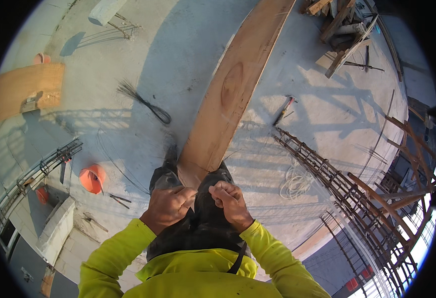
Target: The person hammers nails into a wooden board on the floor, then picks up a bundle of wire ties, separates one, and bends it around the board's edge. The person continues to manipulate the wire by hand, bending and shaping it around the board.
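Observation:
My left hand and my right hand are both closed, held a short way apart in front of my dark trousers. Their fingers are curled and pressed together. Whatever they may grip is too small or hidden to make out. Just beyond them a long wooden board has its near end between my legs and stretches away across the concrete floor. A bundle of thin tie wire, bent into a loop at one end, lies left of the board.
Left of me are an orange bucket and a pincer-like tool. A hammer-like tool lies right of the board, near a rebar cage and coiled pale cord. Scrap timber is piled far right; a plywood sheet lies left.

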Available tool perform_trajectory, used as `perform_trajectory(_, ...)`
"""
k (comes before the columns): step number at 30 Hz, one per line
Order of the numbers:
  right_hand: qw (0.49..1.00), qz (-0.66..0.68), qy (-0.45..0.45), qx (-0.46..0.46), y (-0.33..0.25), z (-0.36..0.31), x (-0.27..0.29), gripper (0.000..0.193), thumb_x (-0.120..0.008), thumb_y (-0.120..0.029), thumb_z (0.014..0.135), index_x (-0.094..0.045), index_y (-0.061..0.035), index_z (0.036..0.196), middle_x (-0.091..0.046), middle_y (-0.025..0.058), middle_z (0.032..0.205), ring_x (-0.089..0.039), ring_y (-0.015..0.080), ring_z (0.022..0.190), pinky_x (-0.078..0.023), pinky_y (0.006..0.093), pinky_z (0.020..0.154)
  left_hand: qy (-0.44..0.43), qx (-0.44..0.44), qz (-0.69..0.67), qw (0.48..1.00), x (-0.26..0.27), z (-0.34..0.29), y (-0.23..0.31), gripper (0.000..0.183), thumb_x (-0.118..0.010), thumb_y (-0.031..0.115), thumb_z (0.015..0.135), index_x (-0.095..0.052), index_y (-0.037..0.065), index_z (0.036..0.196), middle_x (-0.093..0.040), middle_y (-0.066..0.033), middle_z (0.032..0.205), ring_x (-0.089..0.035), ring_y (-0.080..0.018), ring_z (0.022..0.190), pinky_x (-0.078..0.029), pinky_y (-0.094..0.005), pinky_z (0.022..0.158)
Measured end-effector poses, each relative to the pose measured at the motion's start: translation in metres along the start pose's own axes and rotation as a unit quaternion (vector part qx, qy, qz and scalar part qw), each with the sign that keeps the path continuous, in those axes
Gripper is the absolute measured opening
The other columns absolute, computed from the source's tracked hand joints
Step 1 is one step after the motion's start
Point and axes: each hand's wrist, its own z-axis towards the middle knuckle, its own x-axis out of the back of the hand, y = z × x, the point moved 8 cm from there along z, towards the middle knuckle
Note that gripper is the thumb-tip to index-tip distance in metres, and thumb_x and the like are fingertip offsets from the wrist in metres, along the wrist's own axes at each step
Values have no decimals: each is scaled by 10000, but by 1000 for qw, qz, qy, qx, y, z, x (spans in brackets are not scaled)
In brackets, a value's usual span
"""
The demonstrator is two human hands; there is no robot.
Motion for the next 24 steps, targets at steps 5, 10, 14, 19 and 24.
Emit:
perform_trajectory(5,988,72,112,75,3,99,74,210,-667,-241,1010,-659,-81,874,-574,-39,743,-474,38,623,-373,201,556,31,64,-98,993,-76,88,-68,189,-663,193,905,-733,45,1000,-709,-191,827,-710,-365,760,-557,-439,675)
perform_trajectory(10,962,222,138,84,28,191,103,244,-667,-285,1015,-673,-62,916,-653,25,809,-555,76,669,-457,224,588,29,141,-135,980,-128,154,-150,181,-629,163,932,-710,16,998,-677,-208,787,-684,-363,699,-533,-395,653)
perform_trajectory(14,954,248,127,114,36,240,112,275,-656,-291,1021,-669,-42,905,-647,35,802,-554,89,667,-464,244,592,22,132,-219,966,-148,174,-178,190,-568,117,962,-664,-46,945,-608,-145,684,-504,-131,587,-444,-305,579)
perform_trajectory(19,941,269,131,158,28,262,126,282,-646,-289,1027,-672,-38,902,-638,33,800,-549,95,681,-449,239,603,-10,85,-190,978,-160,198,-185,186,-580,126,944,-668,-37,963,-642,-177,733,-582,-210,598,-470,-341,589)
perform_trajectory(24,925,264,164,217,21,265,135,261,-656,-282,1022,-691,-45,921,-643,22,825,-535,88,721,-425,238,639,15,54,-83,995,-167,227,-188,141,-602,121,903,-692,22,947,-676,-198,805,-642,-402,725,-512,-441,628)
